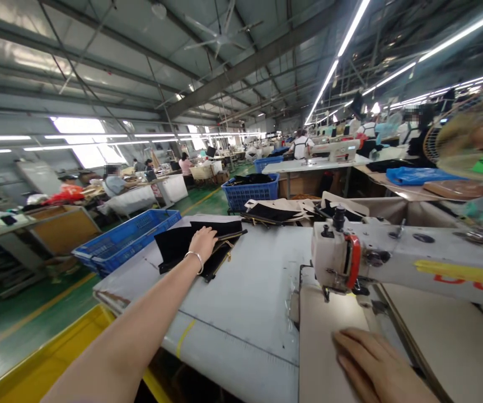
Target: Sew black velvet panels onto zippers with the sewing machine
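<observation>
Cream-coloured sewing bed at the near edge carries the right hand [375,364], lying flat, palm down, fingers pressed together and pointing left. Its wrist and thumb are cut off by the frame. The left arm stretches straight out across the grey desk [245,302], a thin bracelet [195,256] at the wrist. The left hand [202,242] rests back-up on the stack of black fabric pieces [174,246], which lies at the desk's far left corner. Its fingers point away and are foreshortened, so I cannot tell whether they pinch the cloth or only lie on it. Right of the arm stands the white sewing machine [392,257], its needle hard to make out. A blue basket [127,235] sits just beyond the desk.
</observation>
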Demonstrator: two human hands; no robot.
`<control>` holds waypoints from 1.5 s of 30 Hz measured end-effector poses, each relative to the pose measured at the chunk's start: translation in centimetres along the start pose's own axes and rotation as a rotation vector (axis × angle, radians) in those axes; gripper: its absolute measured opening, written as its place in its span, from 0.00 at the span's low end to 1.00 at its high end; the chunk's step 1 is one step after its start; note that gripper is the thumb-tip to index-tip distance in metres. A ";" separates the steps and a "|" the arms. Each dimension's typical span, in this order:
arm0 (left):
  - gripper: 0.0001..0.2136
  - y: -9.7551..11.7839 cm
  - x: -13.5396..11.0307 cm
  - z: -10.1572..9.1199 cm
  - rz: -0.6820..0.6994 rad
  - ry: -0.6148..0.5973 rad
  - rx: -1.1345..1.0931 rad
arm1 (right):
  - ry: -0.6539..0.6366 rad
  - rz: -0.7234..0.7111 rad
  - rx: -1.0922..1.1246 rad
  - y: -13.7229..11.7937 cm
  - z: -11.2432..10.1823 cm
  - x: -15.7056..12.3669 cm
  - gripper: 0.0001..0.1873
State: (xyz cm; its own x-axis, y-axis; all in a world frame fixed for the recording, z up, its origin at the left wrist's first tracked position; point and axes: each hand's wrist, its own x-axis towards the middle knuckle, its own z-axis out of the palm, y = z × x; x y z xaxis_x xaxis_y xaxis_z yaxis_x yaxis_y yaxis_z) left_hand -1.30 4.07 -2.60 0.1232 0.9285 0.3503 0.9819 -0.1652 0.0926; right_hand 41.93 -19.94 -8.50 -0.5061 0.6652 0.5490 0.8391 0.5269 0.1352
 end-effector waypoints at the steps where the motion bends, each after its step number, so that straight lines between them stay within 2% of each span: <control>1: 0.16 -0.6 0.7 0.6 -0.007 -0.013 0.012 | -0.007 -0.002 -0.026 0.0 0.5 0.7 0.17; 3: 0.17 -0.5 1.8 2.2 0.001 -0.040 0.018 | 0.005 -0.026 -0.059 -0.1 1.2 1.2 0.18; 5: 0.19 0.8 3.0 3.7 0.010 -0.060 0.009 | 0.010 -0.054 -0.072 0.0 1.4 1.1 0.19; 7: 0.13 2.4 4.1 4.2 -0.001 -0.061 -0.013 | -0.007 -0.052 -0.078 0.1 1.3 0.9 0.19; 9: 0.08 3.7 4.7 3.2 -0.019 -0.016 -0.048 | -0.032 -0.037 -0.071 0.1 1.0 0.8 0.19; 11: 0.11 4.7 4.2 1.0 -0.011 0.073 -0.095 | -0.059 -0.018 -0.065 -0.1 0.8 0.9 0.19; 13: 0.15 5.4 1.6 -1.6 0.048 0.156 -0.155 | -0.063 0.007 -0.079 -0.3 0.6 1.0 0.21; 15: 0.15 6.0 -2.8 -3.8 0.181 0.156 -0.235 | -0.063 0.037 -0.108 -0.5 0.5 1.1 0.23; 16: 0.14 6.2 -5.5 -4.6 0.357 0.097 -0.345 | -0.067 0.054 -0.115 -0.6 0.5 1.1 0.24; 18: 0.17 6.7 -10.9 -5.5 0.684 -0.146 -0.423 | -0.109 0.093 -0.091 -0.7 0.4 1.2 0.24; 20: 0.19 7.3 -15.0 -5.7 0.788 -0.406 -0.445 | -0.190 0.141 -0.027 -0.7 0.4 1.3 0.22; 22: 0.18 8.5 -16.7 -5.4 0.729 -0.530 -0.463 | -0.272 0.198 0.043 -0.5 0.4 1.4 0.21; 24: 0.16 10.4 -16.2 -4.5 0.590 -0.502 -0.483 | -0.320 0.245 0.097 -0.4 0.4 1.4 0.20; 26: 0.14 13.2 -14.1 -3.0 0.487 -0.407 -0.494 | -0.332 0.268 0.141 -0.3 0.4 1.4 0.21; 29: 0.15 17.8 -10.3 0.1 0.429 -0.315 -0.456 | -0.329 0.286 0.189 -0.4 0.2 1.4 0.21; 32: 0.11 20.8 -7.9 2.4 0.329 -0.318 -0.446 | -0.347 0.304 0.211 -0.5 -0.2 1.5 0.20; 35: 0.10 21.7 -7.9 2.8 0.285 -0.361 -0.506 | -0.355 0.318 0.227 -0.6 -0.6 1.8 0.19; 39: 0.09 22.5 -9.7 1.6 0.325 -0.429 -0.619 | -0.337 0.329 0.227 -0.7 -1.0 2.2 0.21; 42: 0.05 24.0 -10.5 1.5 0.299 -0.401 -0.641 | -0.335 0.302 0.200 -0.6 -1.0 2.2 0.22; 45: 0.04 25.3 -10.2 2.2 0.271 -0.372 -0.628 | -0.328 0.298 0.182 -0.5 -0.7 2.1 0.22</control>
State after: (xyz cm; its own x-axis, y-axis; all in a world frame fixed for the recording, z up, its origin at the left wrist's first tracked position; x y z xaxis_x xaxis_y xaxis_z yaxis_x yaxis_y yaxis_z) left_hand 22.56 -8.88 -5.89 0.4963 0.8611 0.1103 0.6589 -0.4564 0.5979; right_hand 40.59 -19.15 -6.80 -0.3091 0.9179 0.2486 0.9237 0.3520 -0.1514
